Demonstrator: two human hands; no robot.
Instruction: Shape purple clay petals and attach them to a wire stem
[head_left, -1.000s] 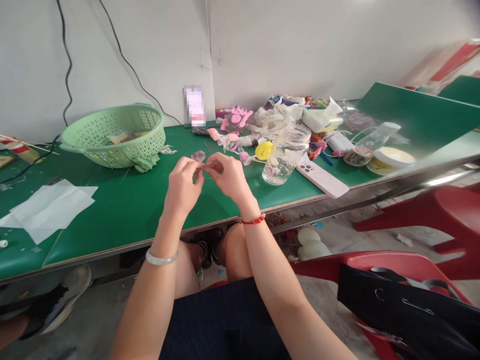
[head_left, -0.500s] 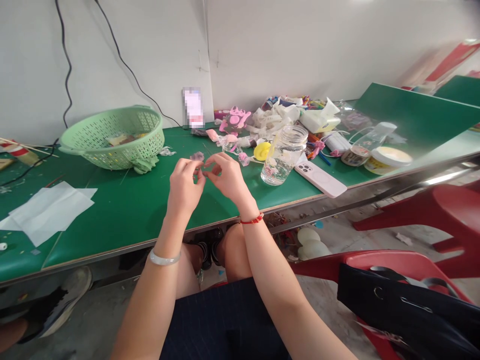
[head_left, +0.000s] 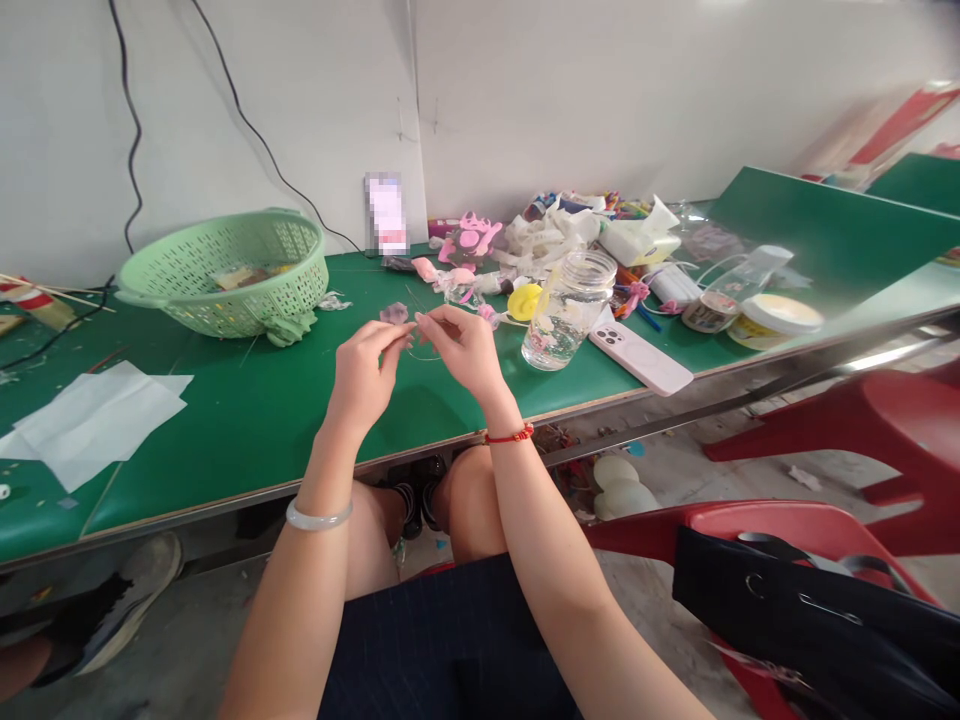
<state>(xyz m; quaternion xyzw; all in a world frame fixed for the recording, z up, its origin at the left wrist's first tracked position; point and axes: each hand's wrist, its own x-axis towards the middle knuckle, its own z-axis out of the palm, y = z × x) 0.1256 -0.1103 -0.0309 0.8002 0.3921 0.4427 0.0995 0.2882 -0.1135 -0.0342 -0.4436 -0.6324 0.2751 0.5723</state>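
My left hand [head_left: 364, 375] and my right hand [head_left: 465, 350] are raised over the green work table [head_left: 225, 420], their fingertips close together. A thin wire [head_left: 424, 350] runs between them, pinched in both hands' fingers and sagging in a shallow loop. Just beyond the fingertips, a small crumpled mauve piece [head_left: 394, 313] lies on the table, not touching either hand. A glass jar [head_left: 568, 312] of clear liquid stands to the right of my right hand.
A green plastic basket [head_left: 225, 275] sits at the table's back left, and white paper sheets [head_left: 97, 415] lie at the front left. Pink foam pieces, a yellow roll, a pink phone and mixed craft materials crowd the back right. A red chair and black bag are at lower right.
My hands have drawn slightly apart, and the wire now shows as a loop between them. My left wrist has shifted a little to the left.
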